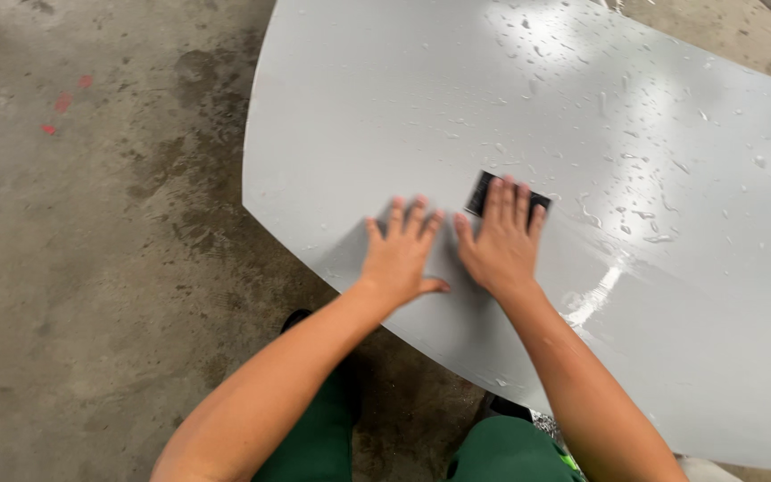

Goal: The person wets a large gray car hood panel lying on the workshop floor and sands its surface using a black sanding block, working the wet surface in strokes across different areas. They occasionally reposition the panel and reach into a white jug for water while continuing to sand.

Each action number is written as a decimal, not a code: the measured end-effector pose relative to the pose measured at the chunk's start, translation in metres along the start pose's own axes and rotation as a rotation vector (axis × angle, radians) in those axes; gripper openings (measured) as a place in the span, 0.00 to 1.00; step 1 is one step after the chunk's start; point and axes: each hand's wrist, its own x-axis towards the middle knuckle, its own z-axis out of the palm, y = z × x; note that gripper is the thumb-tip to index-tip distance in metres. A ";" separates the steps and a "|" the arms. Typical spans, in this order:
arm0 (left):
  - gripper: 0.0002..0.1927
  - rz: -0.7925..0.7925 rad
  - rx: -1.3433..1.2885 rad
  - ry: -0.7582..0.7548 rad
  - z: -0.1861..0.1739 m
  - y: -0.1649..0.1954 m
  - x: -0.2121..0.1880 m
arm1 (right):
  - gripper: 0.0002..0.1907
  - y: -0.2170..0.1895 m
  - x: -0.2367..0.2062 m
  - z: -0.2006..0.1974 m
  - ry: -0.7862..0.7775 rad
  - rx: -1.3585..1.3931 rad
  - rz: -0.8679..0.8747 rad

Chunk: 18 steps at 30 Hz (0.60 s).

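Note:
A large grey panel [582,116] with a wet, glossy surface fills the right and middle of the view. My left hand [401,254] lies flat on it near its front edge, fingers spread, holding nothing. Right beside it my right hand [501,243] presses flat on a small black rectangular pad [482,189], whose far edge shows past my fingertips. The rest of the pad is hidden under my palm and fingers.
Water drops and streaks cover the panel's right half [635,214]. A stained concrete floor [91,268] with damp patches and small red marks [62,103] lies to the left. My green trouser legs [501,455] and a black shoe [296,319] show below the panel's edge.

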 end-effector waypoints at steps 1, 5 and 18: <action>0.63 -0.095 -0.035 -0.072 -0.003 -0.018 0.001 | 0.45 -0.018 0.011 0.002 -0.023 -0.010 -0.016; 0.53 -0.370 -0.211 -0.063 -0.009 -0.088 0.010 | 0.45 -0.040 0.032 0.000 -0.111 -0.019 -0.039; 0.42 0.638 -0.004 0.183 0.063 0.093 -0.012 | 0.48 0.222 -0.115 -0.040 -0.007 -0.070 0.115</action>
